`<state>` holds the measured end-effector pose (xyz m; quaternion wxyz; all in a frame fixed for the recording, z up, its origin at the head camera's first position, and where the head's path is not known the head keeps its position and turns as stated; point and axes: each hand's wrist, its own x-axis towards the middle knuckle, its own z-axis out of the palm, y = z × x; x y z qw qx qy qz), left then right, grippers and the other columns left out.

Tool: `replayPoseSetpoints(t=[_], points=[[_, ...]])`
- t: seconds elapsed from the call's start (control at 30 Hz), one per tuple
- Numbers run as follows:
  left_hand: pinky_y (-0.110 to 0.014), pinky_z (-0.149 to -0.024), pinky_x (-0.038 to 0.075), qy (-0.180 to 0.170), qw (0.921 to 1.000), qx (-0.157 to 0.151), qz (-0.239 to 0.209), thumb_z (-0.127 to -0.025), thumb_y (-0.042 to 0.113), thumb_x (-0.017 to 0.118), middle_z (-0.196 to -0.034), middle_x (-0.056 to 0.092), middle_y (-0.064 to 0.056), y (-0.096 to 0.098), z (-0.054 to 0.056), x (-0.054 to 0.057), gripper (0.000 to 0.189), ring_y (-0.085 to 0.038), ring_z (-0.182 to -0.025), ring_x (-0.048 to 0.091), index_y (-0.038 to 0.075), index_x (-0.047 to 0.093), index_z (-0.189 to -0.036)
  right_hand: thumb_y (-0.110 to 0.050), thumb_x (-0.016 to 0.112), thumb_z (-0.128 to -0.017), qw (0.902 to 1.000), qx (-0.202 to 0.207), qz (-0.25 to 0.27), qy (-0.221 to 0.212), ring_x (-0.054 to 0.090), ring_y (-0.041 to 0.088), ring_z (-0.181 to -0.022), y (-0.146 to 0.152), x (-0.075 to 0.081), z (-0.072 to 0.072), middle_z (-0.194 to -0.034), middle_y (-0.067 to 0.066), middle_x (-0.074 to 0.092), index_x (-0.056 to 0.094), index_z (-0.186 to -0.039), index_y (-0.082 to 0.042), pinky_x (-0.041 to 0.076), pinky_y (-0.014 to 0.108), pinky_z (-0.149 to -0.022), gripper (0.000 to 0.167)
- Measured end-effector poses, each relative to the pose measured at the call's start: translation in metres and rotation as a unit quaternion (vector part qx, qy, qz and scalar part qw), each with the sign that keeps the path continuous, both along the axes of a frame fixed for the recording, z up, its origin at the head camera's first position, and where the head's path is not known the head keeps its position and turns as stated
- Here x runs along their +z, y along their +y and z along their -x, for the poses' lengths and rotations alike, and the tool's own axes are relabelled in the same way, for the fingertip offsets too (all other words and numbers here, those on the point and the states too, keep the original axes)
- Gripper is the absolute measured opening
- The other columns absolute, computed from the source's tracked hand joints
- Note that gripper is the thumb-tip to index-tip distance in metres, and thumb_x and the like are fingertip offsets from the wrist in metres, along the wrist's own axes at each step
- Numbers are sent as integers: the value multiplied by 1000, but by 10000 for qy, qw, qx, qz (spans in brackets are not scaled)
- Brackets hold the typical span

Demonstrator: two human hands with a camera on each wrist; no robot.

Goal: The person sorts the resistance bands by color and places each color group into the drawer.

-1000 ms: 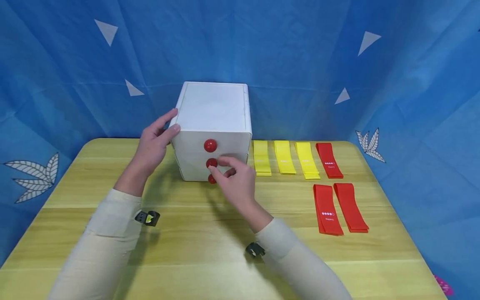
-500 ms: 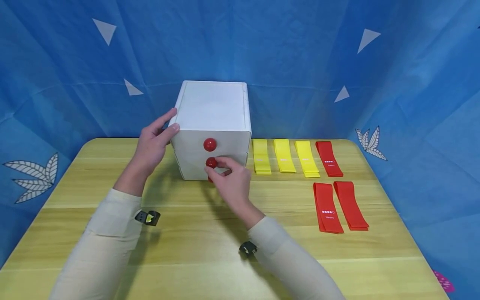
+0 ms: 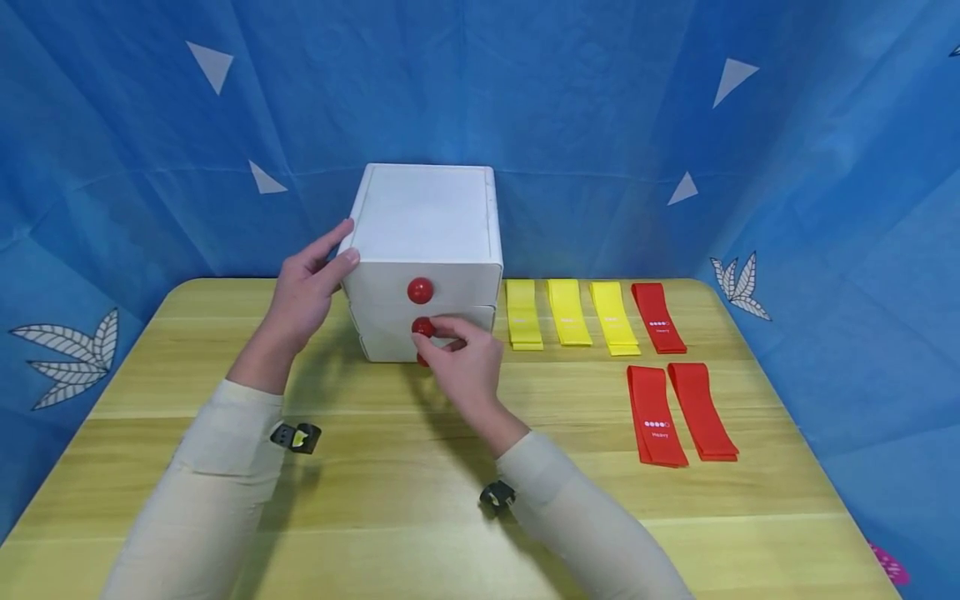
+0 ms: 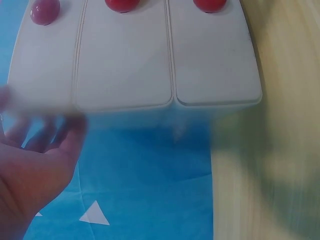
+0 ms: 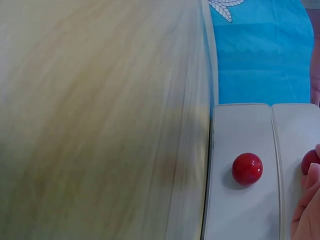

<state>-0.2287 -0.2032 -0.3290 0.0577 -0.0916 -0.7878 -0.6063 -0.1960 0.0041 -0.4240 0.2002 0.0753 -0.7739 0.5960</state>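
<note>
A white three-drawer box [image 3: 427, 208] stands at the back of the table, with a round red knob on each drawer front. My left hand [image 3: 300, 296] rests against its upper left edge, thumb near the front corner. In the left wrist view the fingers of that hand [image 4: 40, 165] reach along the box's side with little bend. My right hand [image 3: 471, 367] pinches the middle knob [image 3: 422, 325] between thumb and index finger. Above it the top knob [image 3: 420, 290] is free. The bottom knob [image 5: 247, 169], mostly hidden in the head view, shows fully in the right wrist view.
Right of the box lie several folded yellow bands [image 3: 568, 312] in a row, ending with a red band [image 3: 658, 318]. Two more red bands, one marked Heavy [image 3: 656, 417], lie nearer the front. A blue patterned cloth [image 3: 585, 125] hangs behind the wooden table [image 3: 375, 500].
My right hand has moved slightly left and closed its thumb and finger on the middle knob. The left hand has kept its place on the box.
</note>
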Motion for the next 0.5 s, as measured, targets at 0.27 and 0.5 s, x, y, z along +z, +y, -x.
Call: replayPoseSetpoints(t=[0.27,0.5], points=[[-49,-108,38,-28,10000,-5,-48,-103,37,57,-158,35,2,0,0,1,53,-19,-141,36,27,42,-153,-19,86,-80,9999,121,33,-41,65,14,-64,3,-1,-9,-89,-8,74,81,-97,-13,55,26,-57,19],[-49,-108,38,-66,10000,8,-52,-103,37,57,-158,35,2,-1,0,1,53,-21,-141,36,27,43,-153,-17,86,-80,9994,337,32,32,67,19,-67,6,-2,-23,-92,-7,74,80,-99,-12,56,27,-58,21]])
